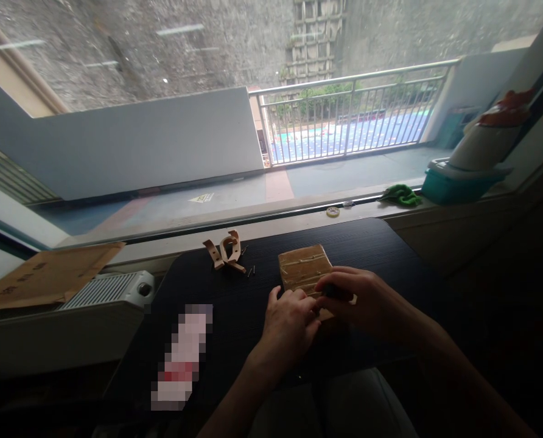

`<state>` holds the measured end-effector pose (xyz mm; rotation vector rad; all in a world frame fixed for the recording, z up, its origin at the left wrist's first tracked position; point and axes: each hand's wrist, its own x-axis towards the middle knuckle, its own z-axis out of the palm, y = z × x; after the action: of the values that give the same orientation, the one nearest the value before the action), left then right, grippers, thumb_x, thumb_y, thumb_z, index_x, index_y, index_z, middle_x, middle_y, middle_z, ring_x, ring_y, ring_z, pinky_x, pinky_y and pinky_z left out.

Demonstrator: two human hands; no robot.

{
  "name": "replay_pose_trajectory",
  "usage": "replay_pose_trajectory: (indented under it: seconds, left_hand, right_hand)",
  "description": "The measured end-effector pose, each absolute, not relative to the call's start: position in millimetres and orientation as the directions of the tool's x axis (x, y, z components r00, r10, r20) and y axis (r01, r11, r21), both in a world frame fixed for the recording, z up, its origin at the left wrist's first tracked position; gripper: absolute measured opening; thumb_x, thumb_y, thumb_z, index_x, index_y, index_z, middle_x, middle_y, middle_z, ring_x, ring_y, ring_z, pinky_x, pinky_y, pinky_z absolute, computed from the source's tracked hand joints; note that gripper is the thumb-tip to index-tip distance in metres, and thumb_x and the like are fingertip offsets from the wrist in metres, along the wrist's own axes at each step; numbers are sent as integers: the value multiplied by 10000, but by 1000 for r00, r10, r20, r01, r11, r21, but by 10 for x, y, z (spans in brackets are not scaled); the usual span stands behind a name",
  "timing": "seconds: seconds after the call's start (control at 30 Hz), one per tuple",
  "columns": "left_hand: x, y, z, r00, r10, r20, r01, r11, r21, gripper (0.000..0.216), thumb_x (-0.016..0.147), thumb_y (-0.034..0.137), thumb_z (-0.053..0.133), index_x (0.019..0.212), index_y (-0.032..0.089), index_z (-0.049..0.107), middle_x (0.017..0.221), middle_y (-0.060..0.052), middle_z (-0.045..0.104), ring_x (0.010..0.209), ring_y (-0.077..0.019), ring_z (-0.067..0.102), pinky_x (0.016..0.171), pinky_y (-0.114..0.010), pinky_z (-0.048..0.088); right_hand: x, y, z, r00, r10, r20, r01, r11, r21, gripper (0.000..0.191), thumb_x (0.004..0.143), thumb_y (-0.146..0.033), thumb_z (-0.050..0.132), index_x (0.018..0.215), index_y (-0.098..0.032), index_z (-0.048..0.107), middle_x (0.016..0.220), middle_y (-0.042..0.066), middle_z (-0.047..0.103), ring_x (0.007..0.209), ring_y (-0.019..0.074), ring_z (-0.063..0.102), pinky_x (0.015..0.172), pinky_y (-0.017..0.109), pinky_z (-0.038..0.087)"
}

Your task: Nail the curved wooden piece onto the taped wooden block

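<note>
A brown, flat-topped wooden block (305,258) with pale lines across its top lies on the black table in front of me. My left hand (292,319) rests on its near left part, fingers curled and pressed against it. My right hand (365,301) is closed around a short dark handle (336,291), held low over the right side of the block. The tool's working end is hidden by my fingers. Both hands meet closely at the block's near half, and what lies between their fingertips does not show clearly.
Curved wooden pieces (228,250) with holes lie at the table's back left, small screws (251,271) beside them. A blurred pink-white item (184,353) is at left. On the sill are a tape roll (332,212), green cloth (402,195) and teal box (456,182).
</note>
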<state>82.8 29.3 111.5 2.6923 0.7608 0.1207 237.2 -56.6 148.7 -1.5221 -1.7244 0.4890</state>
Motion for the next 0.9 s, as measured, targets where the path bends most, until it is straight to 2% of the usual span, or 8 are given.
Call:
replay_pose_trajectory:
  seconds: [0.1, 0.27, 0.37, 0.53, 0.67, 0.77, 0.9]
  left_hand:
    - [822, 287, 1111, 851, 526, -1, 492, -796, 353, 235, 790, 247, 561, 1018, 272, 614, 1044, -31, 643, 1014, -231, 550, 1025, -516, 232]
    - [823, 282, 1120, 836, 548, -16, 516, -778, 359, 114, 779, 245, 574, 869, 242, 643, 1008, -35, 656, 994, -221, 561, 1035, -509, 223]
    - [821, 285, 1119, 838, 546, -2, 510, -782, 359, 132, 777, 245, 579, 894, 247, 642, 998, -35, 655, 992, -221, 562, 1032, -516, 225]
    - [822, 288, 1123, 853, 521, 5, 484, -796, 364, 225, 788, 244, 566, 1005, 270, 619, 1029, -34, 642, 1014, -229, 551, 1027, -521, 235]
    - [834, 283, 1144, 846, 534, -12, 502, -787, 358, 228, 783, 237, 568, 1001, 274, 625, 1035, -35, 638, 1020, -233, 546, 1029, -522, 229]
    - [835, 282, 1152, 844, 536, -21, 506, -782, 365, 222, 780, 234, 568, 988, 281, 633, 1045, -30, 636, 1027, -232, 543, 1032, -528, 218]
    - [832, 284, 1146, 845, 535, -17, 503, -783, 365, 196, 767, 226, 578, 946, 272, 645, 1030, -27, 641, 1014, -226, 551, 1026, -530, 224]
  right_hand:
    - [2367, -545, 1490, 19, 961, 277, 676, 192, -711, 186, 823, -343, 569, 857, -169, 625, 770, 1, 587, 643, 89, 492, 605, 210, 380]
    - [2345, -487, 1472, 115, 953, 279, 729, 110, -675, 225, 808, -388, 577, 793, -164, 600, 680, -16, 553, 600, 93, 467, 571, 224, 360]
    - [2343, -486, 1485, 99, 951, 292, 738, 127, -662, 197, 811, -369, 572, 839, -176, 597, 759, -5, 562, 628, 94, 480, 576, 222, 374]
    - [2333, -537, 1510, 8, 953, 304, 626, 232, -744, 166, 837, -297, 539, 945, -180, 585, 942, 31, 575, 659, 82, 518, 614, 215, 427]
    - [2315, -546, 1471, 23, 962, 271, 582, 208, -786, 248, 841, -262, 539, 1080, -209, 581, 891, 8, 623, 718, 103, 557, 661, 225, 438]
    - [2315, -527, 1429, 57, 958, 280, 573, 198, -795, 350, 827, -230, 557, 1177, -231, 554, 933, 3, 645, 748, 106, 570, 695, 230, 441]
    - [2319, -503, 1400, 72, 952, 298, 565, 208, -798, 299, 809, -232, 580, 1106, -203, 596, 945, 11, 646, 749, 104, 573, 692, 222, 446]
